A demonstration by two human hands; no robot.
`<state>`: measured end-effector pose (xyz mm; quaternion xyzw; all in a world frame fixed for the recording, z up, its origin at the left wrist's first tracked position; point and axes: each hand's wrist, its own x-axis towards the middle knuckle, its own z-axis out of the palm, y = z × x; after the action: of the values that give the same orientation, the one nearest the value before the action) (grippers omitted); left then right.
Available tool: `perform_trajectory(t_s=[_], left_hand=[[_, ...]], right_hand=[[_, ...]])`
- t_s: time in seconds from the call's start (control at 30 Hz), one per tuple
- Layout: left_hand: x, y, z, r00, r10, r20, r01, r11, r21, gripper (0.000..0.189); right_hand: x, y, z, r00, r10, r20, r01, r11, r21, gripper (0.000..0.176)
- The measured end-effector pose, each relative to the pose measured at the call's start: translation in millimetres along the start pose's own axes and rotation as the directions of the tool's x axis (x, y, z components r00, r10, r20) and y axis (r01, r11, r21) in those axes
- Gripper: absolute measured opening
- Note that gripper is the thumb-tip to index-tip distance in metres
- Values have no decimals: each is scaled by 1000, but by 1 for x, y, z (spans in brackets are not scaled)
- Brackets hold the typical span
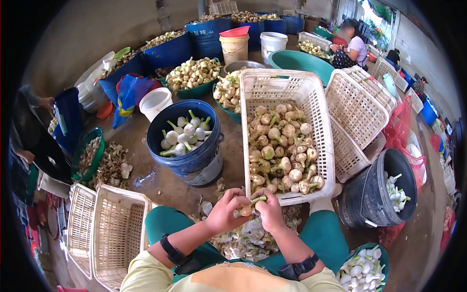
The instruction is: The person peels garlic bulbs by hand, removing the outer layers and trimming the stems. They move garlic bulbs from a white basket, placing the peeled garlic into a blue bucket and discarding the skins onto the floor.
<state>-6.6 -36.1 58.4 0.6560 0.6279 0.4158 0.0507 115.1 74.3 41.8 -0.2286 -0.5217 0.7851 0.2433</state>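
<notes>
A garlic bulb (246, 210) with a short green stem is between my two hands, above my lap. My left hand (227, 211) has its fingers curled around the bulb. On the other side, my right hand (270, 213) pinches the stem end with thumb and fingers. Just beyond my hands stands a white slatted crate (314, 104) with many unpeeled garlic bulbs (282, 151) in it. Left of that crate is a blue bucket (189, 168) holding clean white garlic bulbs (189, 138). Below my hands lies a heap of garlic skins (253, 238).
A dark bucket (355, 199) with white bulbs tilts at my right. Near my right knee sits a green basin (384, 265) of peeled garlic. Stacked crates (116, 238) stand at lower left. Other people (357, 48) sit at the upper right; another person's hand (47, 102) shows at left.
</notes>
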Motion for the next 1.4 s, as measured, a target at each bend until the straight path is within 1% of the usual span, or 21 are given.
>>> perform_trajectory(t_s=[0.07, 0.13, 0.2, 0.27, 0.3, 0.33, 0.47, 0.53, 0.57, 0.6, 0.67, 0.73, 0.83, 0.93, 1.0, 1.07, 1.13, 1.2, 1.23, 1.3, 1.4], left_hand=[[-7, 7, -1, 997, -72, 9, 73, 990, -121, 48], [-19, 12, 6, 806, -537, 248, 465, 317, -827, 49], [-24, 17, 2, 821, -510, 256, 502, 434, -748, 53], [-20, 22, -4, 992, -129, -12, 129, 991, -22, 58], [-19, 24, -7, 983, -182, 19, 183, 977, -112, 57], [-24, 28, -4, 873, -476, 104, 460, 734, -500, 50], [-37, -2, -2, 832, -553, 36, 444, 626, -641, 37], [-39, -15, -21, 736, -559, 381, 421, -62, -905, 36], [-39, -19, -25, 787, -500, 362, 380, -70, -922, 34], [-39, -16, -20, 789, -498, 361, 379, -68, -923, 34], [-33, 9, -11, 880, -470, -69, 271, 615, -741, 36], [-34, 10, -11, 972, -233, -25, 203, 890, -408, 45], [-32, 22, -5, 976, -190, -104, 157, 952, -264, 39], [-32, 25, -3, 856, -513, -60, 355, 669, -653, 36], [-27, 22, -10, 609, -736, 296, 576, 153, -803, 43], [-28, -2, -15, 537, -661, 525, 633, -95, -768, 47], [-25, -7, -16, 526, -668, 527, 554, -200, -808, 45], [-30, -11, -12, 587, -629, 510, 554, -147, -819, 42], [-31, -6, -6, 638, -648, 416, 580, 48, -813, 40], [-35, 1, 9, 755, -594, 277, 567, 380, -731, 36], [-33, 1, 10, 703, -604, 377, 595, 208, -777, 37]], right_hand=[[-5, -4, 1, 993, 110, 36, -114, 983, 142, 19], [-13, -5, -1, 938, 311, 155, -348, 855, 385, 26], [-18, 0, 1, 954, 257, 151, -299, 828, 475, 27], [-22, 3, 4, 954, 273, 126, -299, 905, 303, 26], [-25, 3, 8, 958, 269, 97, -286, 903, 321, 25], [-27, 5, 7, 958, 269, 95, -286, 902, 325, 25], [-32, 7, -1, 937, 192, 292, -253, 949, 188, 26], [-31, 11, -10, 887, -127, 443, 393, 709, -585, 30], [-34, 10, -9, 889, -141, 435, 391, 726, -565, 34], [-35, 7, -7, 889, -143, 435, 394, 724, -566, 34], [-39, -3, 7, 974, 74, 213, -59, 995, -75, 37], [-37, -1, 13, 971, 130, 200, -143, 988, 52, 33], [-31, 2, 21, 963, 200, 180, -254, 898, 360, 24], [-36, -12, 27, 976, 93, 198, -131, 973, 190, 20], [-30, -6, 4, 964, 10, 265, 20, 994, -110, 18], [-22, -11, -17, 778, -202, 595, 629, 241, -740, 19], [-20, -2, -22, 825, -282, 490, 563, 325, -760, 22], [-22, -6, -16, 981, -119, 154, 192, 713, -675, 24], [-23, -4, -10, 982, -117, 149, 187, 714, -675, 24], [-26, 3, 7, 977, 178, 119, -172, 983, -60, 28], [-25, 12, 17, 996, 66, 53, -71, 991, 111, 30]])
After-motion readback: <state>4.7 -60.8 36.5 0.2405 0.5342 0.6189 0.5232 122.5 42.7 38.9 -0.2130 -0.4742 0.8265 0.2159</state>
